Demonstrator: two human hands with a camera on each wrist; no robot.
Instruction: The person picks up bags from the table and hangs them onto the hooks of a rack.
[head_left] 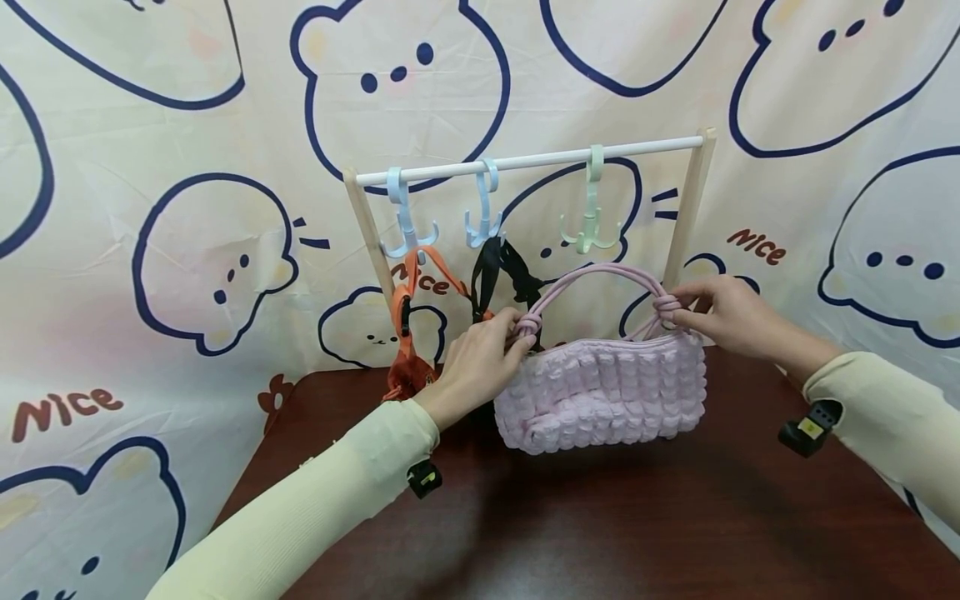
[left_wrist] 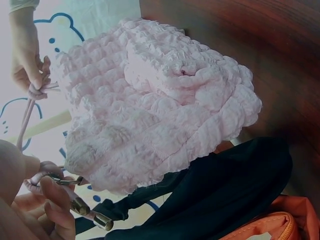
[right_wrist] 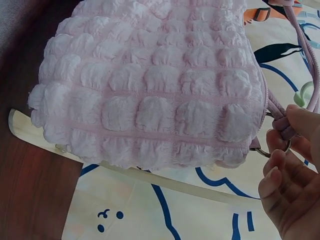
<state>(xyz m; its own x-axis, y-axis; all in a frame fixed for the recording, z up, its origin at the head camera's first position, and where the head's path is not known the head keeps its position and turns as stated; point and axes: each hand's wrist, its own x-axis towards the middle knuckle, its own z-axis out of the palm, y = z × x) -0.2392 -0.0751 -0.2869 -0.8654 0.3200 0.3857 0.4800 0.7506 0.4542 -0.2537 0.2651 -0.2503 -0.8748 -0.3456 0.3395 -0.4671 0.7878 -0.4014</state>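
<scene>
A pink puffy handbag (head_left: 600, 392) hangs in front of the rack, held up by its handle at both ends. My left hand (head_left: 480, 354) pinches the knot at the handle's left end; the left wrist view shows metal-tipped cord ends (left_wrist: 102, 220) beside those fingers. At the other end, my right hand (head_left: 723, 317) pinches the right knot (right_wrist: 284, 127), close to a metal ring. The handle (head_left: 600, 271) arches up between the hands, below and in front of a green hook (head_left: 591, 208) that carries nothing.
A wooden-ended rack with a white rod (head_left: 532, 160) stands behind. An orange bag (head_left: 410, 375) hangs from the left blue hook (head_left: 405, 221). Black straps (head_left: 487, 271) hang from the middle blue hook (head_left: 483, 208). Below lies a dark brown table (head_left: 600, 533).
</scene>
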